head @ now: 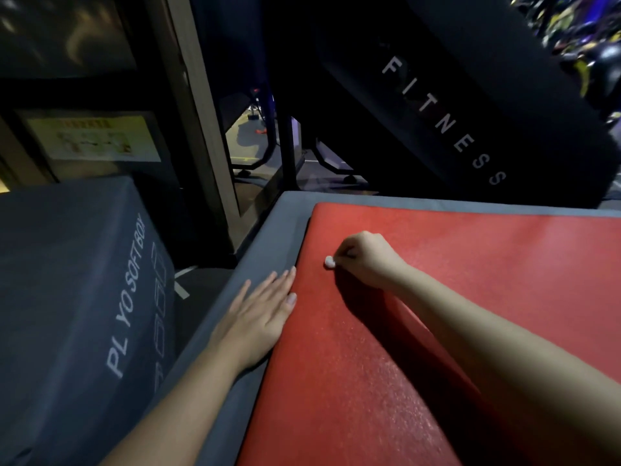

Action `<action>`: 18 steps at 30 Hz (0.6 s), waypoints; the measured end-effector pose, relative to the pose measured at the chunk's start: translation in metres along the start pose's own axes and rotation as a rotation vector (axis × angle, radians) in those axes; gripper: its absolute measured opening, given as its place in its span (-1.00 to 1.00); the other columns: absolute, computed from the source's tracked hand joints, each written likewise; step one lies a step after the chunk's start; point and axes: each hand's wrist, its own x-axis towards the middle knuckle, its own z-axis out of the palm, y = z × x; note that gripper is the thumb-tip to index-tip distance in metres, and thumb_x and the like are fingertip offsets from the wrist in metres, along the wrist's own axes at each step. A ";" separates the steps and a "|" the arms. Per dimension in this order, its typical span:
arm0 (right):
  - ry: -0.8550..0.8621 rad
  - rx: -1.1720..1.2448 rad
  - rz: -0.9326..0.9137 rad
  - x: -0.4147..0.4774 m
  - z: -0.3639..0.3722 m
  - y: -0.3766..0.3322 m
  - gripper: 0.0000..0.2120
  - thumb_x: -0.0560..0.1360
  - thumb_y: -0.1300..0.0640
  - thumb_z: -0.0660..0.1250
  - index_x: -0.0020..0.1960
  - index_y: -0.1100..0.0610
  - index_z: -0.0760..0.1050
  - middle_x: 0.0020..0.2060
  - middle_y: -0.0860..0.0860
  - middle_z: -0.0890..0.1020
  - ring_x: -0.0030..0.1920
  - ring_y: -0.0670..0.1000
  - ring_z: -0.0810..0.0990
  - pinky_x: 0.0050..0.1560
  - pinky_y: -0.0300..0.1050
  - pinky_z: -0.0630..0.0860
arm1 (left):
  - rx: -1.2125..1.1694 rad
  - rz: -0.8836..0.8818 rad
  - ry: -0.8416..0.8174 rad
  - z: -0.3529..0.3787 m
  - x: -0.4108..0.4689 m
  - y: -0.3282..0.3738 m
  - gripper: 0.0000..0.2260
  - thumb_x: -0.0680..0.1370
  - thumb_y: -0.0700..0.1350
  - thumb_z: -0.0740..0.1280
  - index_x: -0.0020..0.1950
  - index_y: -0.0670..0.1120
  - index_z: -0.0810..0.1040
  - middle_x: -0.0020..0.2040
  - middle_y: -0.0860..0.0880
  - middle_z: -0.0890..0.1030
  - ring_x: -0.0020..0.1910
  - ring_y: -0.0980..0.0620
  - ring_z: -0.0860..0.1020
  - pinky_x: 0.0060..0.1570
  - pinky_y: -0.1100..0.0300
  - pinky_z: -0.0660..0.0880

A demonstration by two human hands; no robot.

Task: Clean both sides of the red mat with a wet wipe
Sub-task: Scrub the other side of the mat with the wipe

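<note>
The red mat [453,331] lies flat on a grey padded surface [268,243] and fills the lower right of the view. My right hand [366,258] is curled into a fist near the mat's far left corner and grips a small balled white wet wipe [329,262], which pokes out from the fingers and touches the mat. My left hand [265,311] lies flat with straight fingers across the mat's left edge, partly on the grey surface and partly on the red.
A grey soft plyo box [77,297] stands close at the left, with a dark gap between it and the grey surface. A black gym machine marked FITNESS [447,122] rises behind the mat. A wooden post [198,112] stands at the back left.
</note>
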 end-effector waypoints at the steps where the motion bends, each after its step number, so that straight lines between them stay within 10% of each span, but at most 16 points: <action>1: -0.046 0.028 -0.013 -0.001 0.001 0.001 -0.79 0.45 -0.09 0.51 -0.10 0.05 0.71 -0.23 -0.05 0.71 -0.20 -0.13 0.63 -0.20 -0.26 0.45 | 0.006 0.001 0.002 0.000 0.000 0.001 -0.52 0.67 0.27 -0.24 0.60 0.32 -0.18 0.59 0.38 -0.11 0.50 0.47 -0.23 0.58 0.08 -0.23; 9: 0.135 0.000 0.056 0.062 0.008 0.020 -0.74 0.46 -0.14 0.47 -0.13 0.06 0.68 -0.18 0.04 0.72 -0.10 0.04 0.66 -0.09 -0.09 0.58 | 0.000 -0.012 -0.016 0.000 0.002 0.001 -0.44 0.61 0.32 -0.30 0.62 0.24 -0.16 0.59 0.36 -0.15 0.49 0.47 -0.28 0.58 0.08 -0.25; 14: -0.043 0.072 0.007 0.065 -0.004 0.025 -0.75 0.38 -0.18 0.52 -0.20 0.00 0.71 -0.39 -0.09 0.67 -0.40 -0.19 0.52 -0.40 -0.34 0.38 | 0.020 -0.017 -0.024 -0.002 0.004 0.002 -0.46 0.62 0.30 -0.27 0.61 0.25 -0.13 0.58 0.38 -0.16 0.48 0.49 -0.29 0.58 0.09 -0.26; 18: 0.152 0.044 0.095 0.089 -0.005 0.041 -0.71 0.41 -0.18 0.51 -0.19 0.05 0.70 -0.28 0.00 0.70 -0.19 -0.04 0.65 -0.13 -0.16 0.56 | 0.005 -0.005 -0.009 0.001 0.004 0.000 -0.39 0.57 0.39 -0.35 0.60 0.27 -0.11 0.58 0.38 -0.13 0.48 0.49 -0.27 0.58 0.09 -0.26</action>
